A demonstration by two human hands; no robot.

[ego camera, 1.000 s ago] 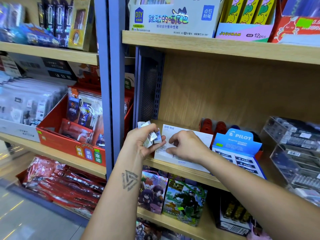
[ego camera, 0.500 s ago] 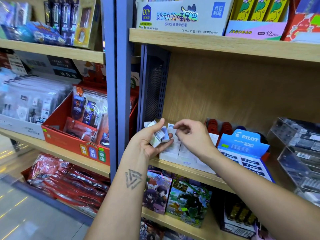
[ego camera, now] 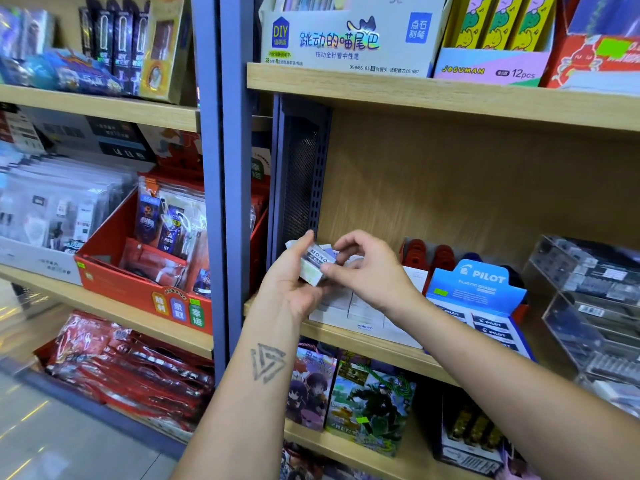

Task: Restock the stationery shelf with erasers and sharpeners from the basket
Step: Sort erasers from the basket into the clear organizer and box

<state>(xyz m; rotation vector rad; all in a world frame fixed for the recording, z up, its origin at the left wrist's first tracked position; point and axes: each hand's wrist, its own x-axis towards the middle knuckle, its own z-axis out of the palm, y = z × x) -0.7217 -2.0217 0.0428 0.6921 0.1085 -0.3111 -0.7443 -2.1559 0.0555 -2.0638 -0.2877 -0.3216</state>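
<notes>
My left hand [ego camera: 289,284] holds a small stack of wrapped erasers [ego camera: 317,263] in its palm, just in front of the middle shelf [ego camera: 367,342]; the top one reads MONO. My right hand [ego camera: 370,271] pinches the right end of that top eraser with thumb and fingertips. Under both hands a white eraser display box [ego camera: 349,315] stands on the shelf. A blue PILOT eraser box [ego camera: 479,299] sits to its right, with red sharpeners [ego camera: 427,252] behind it. The basket is out of view.
Clear acrylic bins [ego camera: 588,299] fill the shelf's right end. A blue metal upright [ego camera: 221,188] and a perforated divider [ego camera: 301,174] border the bay on the left. Pen boxes [ego camera: 349,39] stand on the shelf above, and a red display box [ego camera: 145,271] in the left bay.
My right hand left the white box and rose to the erasers in my left hand, where it now pinches the top one. The left hand lifted a little.
</notes>
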